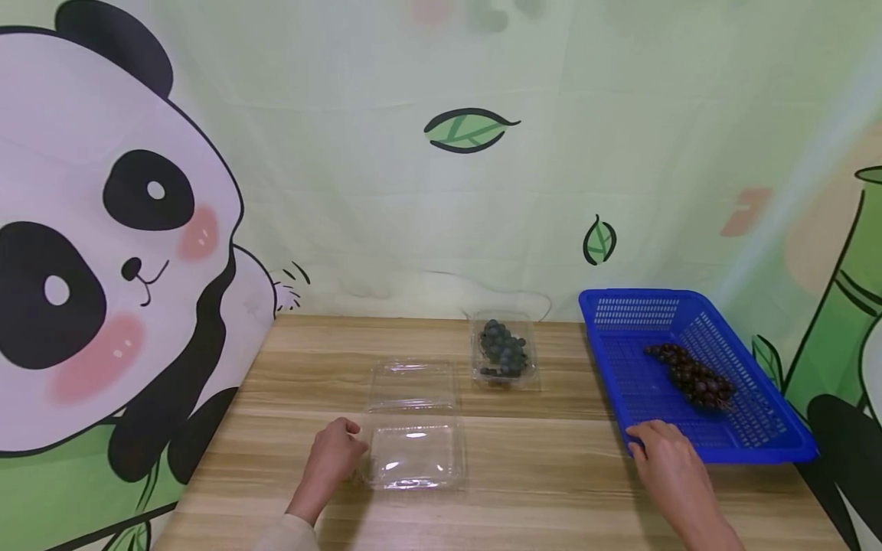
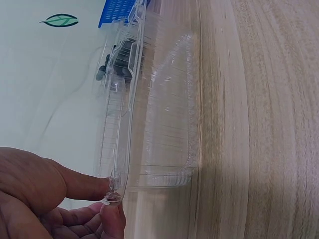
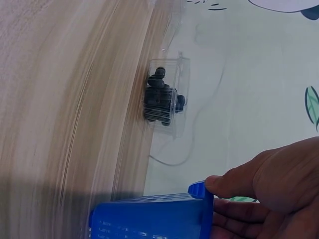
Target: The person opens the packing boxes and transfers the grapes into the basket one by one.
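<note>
A clear plastic clamshell box (image 1: pixel 416 451) lies opened out on the wooden table, its lid (image 1: pixel 413 385) folded back toward the wall. My left hand (image 1: pixel 333 459) is at its left side; the left wrist view shows thumb and fingertips pinching the rim. On the right, my right hand (image 1: pixel 671 467) holds the near left corner of a blue plastic basket (image 1: pixel 623 417), thumb on the rim and fingers curled beneath it in the right wrist view. Inside the basket lies a bunch of dark red grapes (image 1: pixel 692 376).
Another clear box (image 1: pixel 534 375) with a bunch of dark grapes (image 1: pixel 504 348) stands at the back of the wooden table (image 1: pixel 537 474), close to the wall. A printed cloth (image 1: pixel 344 191) with a panda and leaves hangs behind the table.
</note>
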The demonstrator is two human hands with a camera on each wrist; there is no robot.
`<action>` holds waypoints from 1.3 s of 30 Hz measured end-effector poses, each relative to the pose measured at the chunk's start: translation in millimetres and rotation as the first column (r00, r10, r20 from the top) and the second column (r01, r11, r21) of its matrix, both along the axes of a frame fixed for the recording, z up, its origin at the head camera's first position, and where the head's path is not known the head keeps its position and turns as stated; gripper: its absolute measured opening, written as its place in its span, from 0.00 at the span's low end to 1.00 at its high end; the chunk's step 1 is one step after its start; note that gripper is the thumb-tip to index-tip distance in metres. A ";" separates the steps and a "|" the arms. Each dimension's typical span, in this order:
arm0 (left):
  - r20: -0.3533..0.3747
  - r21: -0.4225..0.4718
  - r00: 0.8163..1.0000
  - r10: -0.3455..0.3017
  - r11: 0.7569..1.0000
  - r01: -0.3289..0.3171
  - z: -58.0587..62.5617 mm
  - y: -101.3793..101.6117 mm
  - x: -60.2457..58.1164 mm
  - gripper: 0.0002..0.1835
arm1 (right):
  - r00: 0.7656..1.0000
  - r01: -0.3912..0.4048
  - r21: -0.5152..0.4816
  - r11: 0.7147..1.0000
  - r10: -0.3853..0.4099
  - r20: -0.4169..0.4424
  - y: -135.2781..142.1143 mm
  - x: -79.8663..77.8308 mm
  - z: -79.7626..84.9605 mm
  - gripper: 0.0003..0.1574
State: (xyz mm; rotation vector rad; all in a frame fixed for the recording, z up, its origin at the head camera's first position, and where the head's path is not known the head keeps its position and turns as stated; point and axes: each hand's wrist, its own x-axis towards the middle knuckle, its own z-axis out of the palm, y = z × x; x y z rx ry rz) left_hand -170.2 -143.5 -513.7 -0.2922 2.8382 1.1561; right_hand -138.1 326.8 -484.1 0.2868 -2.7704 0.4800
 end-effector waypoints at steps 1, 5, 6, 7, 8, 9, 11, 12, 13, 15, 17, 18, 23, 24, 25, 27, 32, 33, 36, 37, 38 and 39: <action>0.002 0.000 1.000 0.001 1.000 -0.001 -0.3 0.2 -0.4 0.16 | 1.000 0.003 -0.004 1.000 -0.003 0.000 0.2 0.2 0.0 0.13; -0.002 0.001 1.000 -0.003 1.000 0.003 -0.4 0.7 -2.0 0.16 | 1.000 0.009 -0.019 1.000 -0.009 -0.007 1.1 0.7 0.0 0.12; -0.003 0.000 1.000 -0.002 1.000 0.002 -0.5 0.4 -2.5 0.16 | 1.000 0.009 -0.023 1.000 -0.009 -0.016 1.5 0.7 -0.6 0.12; -0.003 0.001 1.000 -0.001 1.000 0.001 -0.4 0.1 -2.8 0.16 | 0.999 0.008 -0.027 1.000 -0.009 -0.034 1.7 0.8 -1.3 0.12; -0.004 -0.001 1.000 0.000 1.000 0.000 0.0 -0.3 -3.2 0.16 | 0.999 0.004 -0.031 1.000 -0.006 -0.051 2.1 0.4 -2.5 0.12; -0.002 -0.003 1.000 0.003 1.000 -0.003 0.0 -1.0 -3.7 0.16 | 0.997 0.001 -0.034 0.999 -0.003 -0.075 2.1 0.4 -3.6 0.13; 0.008 -0.006 1.000 0.009 1.000 -0.009 0.4 -2.5 -4.8 0.16 | 0.991 -0.008 -0.041 0.999 0.003 -0.133 2.1 -0.1 -6.9 0.13; 0.013 -0.009 1.000 0.013 1.000 -0.013 0.3 -3.4 -5.4 0.16 | 0.987 -0.013 -0.045 0.999 0.006 -0.162 2.0 -0.4 -8.6 0.14; 0.017 -0.011 1.000 0.013 1.000 -0.013 0.5 -4.2 -5.9 0.16 | 0.981 -0.017 -0.049 0.999 0.007 -0.192 1.6 -0.3 -10.1 0.14; 0.021 -0.016 1.000 0.016 1.000 -0.016 0.5 -6.1 -7.1 0.15 | 0.971 -0.023 -0.055 0.998 0.010 -0.238 0.8 -0.4 -12.8 0.15; 0.022 -0.015 1.000 0.020 1.000 -0.019 0.5 -8.2 -8.6 0.15 | 0.964 -0.024 -0.062 0.998 0.007 -0.266 -0.3 -0.6 -15.0 0.15; 0.022 -0.013 1.000 0.021 1.000 -0.020 0.4 -9.4 -9.5 0.15 | 0.961 -0.023 -0.065 0.998 0.004 -0.276 -0.8 -0.9 -15.9 0.15; 0.028 -0.011 0.999 0.030 0.999 -0.030 0.7 -15.1 -15.7 0.16 | 0.952 -0.012 -0.077 0.997 -0.012 -0.306 -4.3 -1.6 -18.9 0.14; 0.030 -0.013 0.999 0.033 0.999 -0.033 0.6 -16.1 -17.3 0.16 | 0.950 -0.010 -0.078 0.997 -0.015 -0.312 -4.8 -1.7 -19.4 0.14; 0.034 -0.014 0.999 0.037 0.999 -0.036 0.3 -17.2 -19.1 0.17 | 0.948 -0.006 -0.080 0.997 -0.020 -0.317 -5.2 -1.7 -19.9 0.14; 0.043 -0.013 0.998 0.042 0.999 -0.041 -0.6 -19.3 -22.8 0.17 | 0.944 -0.002 -0.084 0.996 -0.025 -0.330 -5.6 -1.6 -20.8 0.14; 0.051 -0.025 0.997 0.058 0.998 -0.057 -2.7 -26.0 -32.3 0.18 | 0.937 0.009 -0.092 0.996 -0.041 -0.348 -5.7 -0.2 -23.1 0.15; 0.051 -0.032 0.997 0.064 0.998 -0.062 -2.8 -27.8 -34.2 0.18 | 0.937 0.015 -0.094 0.995 -0.047 -0.347 -5.9 0.2 -23.6 0.15; 0.060 -0.060 0.995 0.074 0.996 -0.071 -1.9 -33.5 -39.9 0.19 | 0.940 0.036 -0.109 0.993 -0.071 -0.334 -7.2 0.8 -24.3 0.14; 0.063 -0.067 0.995 0.076 0.995 -0.071 -1.8 -35.6 -41.6 0.19 | 0.941 0.042 -0.115 0.993 -0.078 -0.330 -7.7 0.8 -24.5 0.14; 0.070 -0.071 0.994 0.080 0.995 -0.075 -1.5 -37.6 -43.1 0.19 | 0.941 0.047 -0.120 0.992 -0.084 -0.328 -8.2 0.7 -24.6 0.14; 0.075 -0.077 0.994 0.082 0.994 -0.076 -1.5 -39.9 -44.5 0.19 | 0.940 0.049 -0.124 0.991 -0.088 -0.328 -8.6 0.4 -24.7 0.14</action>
